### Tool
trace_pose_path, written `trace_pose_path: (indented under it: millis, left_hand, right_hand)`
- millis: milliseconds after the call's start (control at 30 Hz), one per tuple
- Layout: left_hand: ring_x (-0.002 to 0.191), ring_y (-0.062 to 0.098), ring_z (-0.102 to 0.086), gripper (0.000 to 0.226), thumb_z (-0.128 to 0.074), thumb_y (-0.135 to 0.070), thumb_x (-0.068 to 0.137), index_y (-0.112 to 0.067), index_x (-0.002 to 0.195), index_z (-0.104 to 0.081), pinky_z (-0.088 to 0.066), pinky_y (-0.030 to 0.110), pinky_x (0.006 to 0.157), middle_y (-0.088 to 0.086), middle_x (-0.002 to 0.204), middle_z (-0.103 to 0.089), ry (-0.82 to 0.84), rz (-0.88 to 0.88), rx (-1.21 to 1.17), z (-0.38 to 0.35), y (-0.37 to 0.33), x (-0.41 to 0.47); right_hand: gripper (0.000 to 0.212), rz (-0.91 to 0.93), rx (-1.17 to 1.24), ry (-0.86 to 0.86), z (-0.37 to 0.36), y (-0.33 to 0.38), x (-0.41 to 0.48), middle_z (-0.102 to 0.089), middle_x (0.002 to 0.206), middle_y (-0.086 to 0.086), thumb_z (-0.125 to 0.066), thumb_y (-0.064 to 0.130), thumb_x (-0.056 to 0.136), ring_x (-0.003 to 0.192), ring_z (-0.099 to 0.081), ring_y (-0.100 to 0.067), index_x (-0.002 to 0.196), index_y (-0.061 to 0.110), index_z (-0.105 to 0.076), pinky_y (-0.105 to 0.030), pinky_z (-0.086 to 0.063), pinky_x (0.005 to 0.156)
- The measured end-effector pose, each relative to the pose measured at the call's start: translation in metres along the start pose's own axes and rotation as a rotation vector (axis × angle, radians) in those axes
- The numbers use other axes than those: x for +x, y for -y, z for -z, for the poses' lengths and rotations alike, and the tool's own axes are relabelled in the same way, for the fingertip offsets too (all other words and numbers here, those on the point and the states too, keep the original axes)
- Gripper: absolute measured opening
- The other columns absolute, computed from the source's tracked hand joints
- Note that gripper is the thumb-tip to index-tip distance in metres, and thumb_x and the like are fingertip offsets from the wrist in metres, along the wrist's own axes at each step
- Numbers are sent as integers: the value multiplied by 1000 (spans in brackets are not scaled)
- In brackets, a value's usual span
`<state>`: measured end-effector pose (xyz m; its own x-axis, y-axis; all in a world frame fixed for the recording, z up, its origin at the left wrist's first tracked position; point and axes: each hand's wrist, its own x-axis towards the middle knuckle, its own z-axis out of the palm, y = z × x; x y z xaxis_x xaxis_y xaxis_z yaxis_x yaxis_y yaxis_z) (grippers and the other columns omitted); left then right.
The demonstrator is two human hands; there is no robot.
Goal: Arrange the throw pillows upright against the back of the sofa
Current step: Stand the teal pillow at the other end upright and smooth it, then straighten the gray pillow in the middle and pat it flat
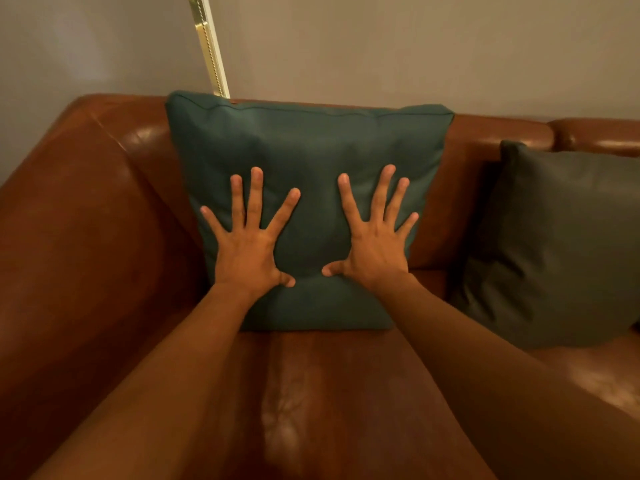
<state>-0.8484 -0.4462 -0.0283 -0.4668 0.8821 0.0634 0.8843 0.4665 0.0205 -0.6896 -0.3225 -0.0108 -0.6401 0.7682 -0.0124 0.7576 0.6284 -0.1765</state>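
Under both palms, the square teal fabric throw pillow stands upright on the seat against the back of the brown leather sofa, with the left hand and right hand spread flat on its face, fingers splayed, gripping nothing. This looks like the settling press on this pillow; next would likely be lifting off gently, then checking the dark grey pillow to the right of the right hand. That one leans at the back, its far edge cut off by the frame.
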Motion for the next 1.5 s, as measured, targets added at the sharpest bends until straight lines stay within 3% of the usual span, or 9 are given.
trace_pose_path:
  millis: [333,533,733,867,1000,1500]
  left_hand:
    - [143,36,46,168,-87,-75,39,-48,149,36,-3,85,107,9,157,49,69,42,17,-6,-2,13]
    - [140,35,50,167,-87,-75,42,-49,143,44,-1,84,109,9,154,53,136,85,28,-1,-6,16]
    - [149,36,38,166,-89,-73,39,-49,153,30,-7,83,110,7,159,47,106,74,8,10,-10,6]
    - [155,38,25,163,-97,-56,43,-46,159,16,-13,80,114,7,166,35,-2,70,-41,12,-17,-11]
    - [156,36,21,155,-98,-48,51,-41,163,9,-9,78,115,7,168,30,-63,55,-42,17,-29,-20]
    - [157,34,20,119,-70,-72,76,-39,164,3,-4,78,115,3,171,21,-144,-60,21,17,-150,-2]
  right_hand:
    - [165,-20,-35,27,-8,2,18,59,147,-21,-87,76,53,146,37,-57,146,47,46,-86,-7,113]
    - [162,-18,-73,44,-7,2,19,53,153,-26,-84,78,56,146,37,-58,148,43,46,-84,-6,113]
    - [159,2,-65,44,5,-2,8,48,160,-21,-90,68,58,149,36,-53,156,45,33,-83,-10,114]
    - [153,45,-95,41,18,-16,-4,47,162,-13,-91,62,63,153,34,-46,156,50,30,-82,-10,116]
    - [148,38,-141,49,35,-41,-23,45,164,-10,-89,63,66,155,32,-43,157,51,28,-75,-5,121]
    - [133,3,-174,46,74,-187,-66,44,165,-11,-79,66,77,153,36,-39,158,51,25,-74,6,120]
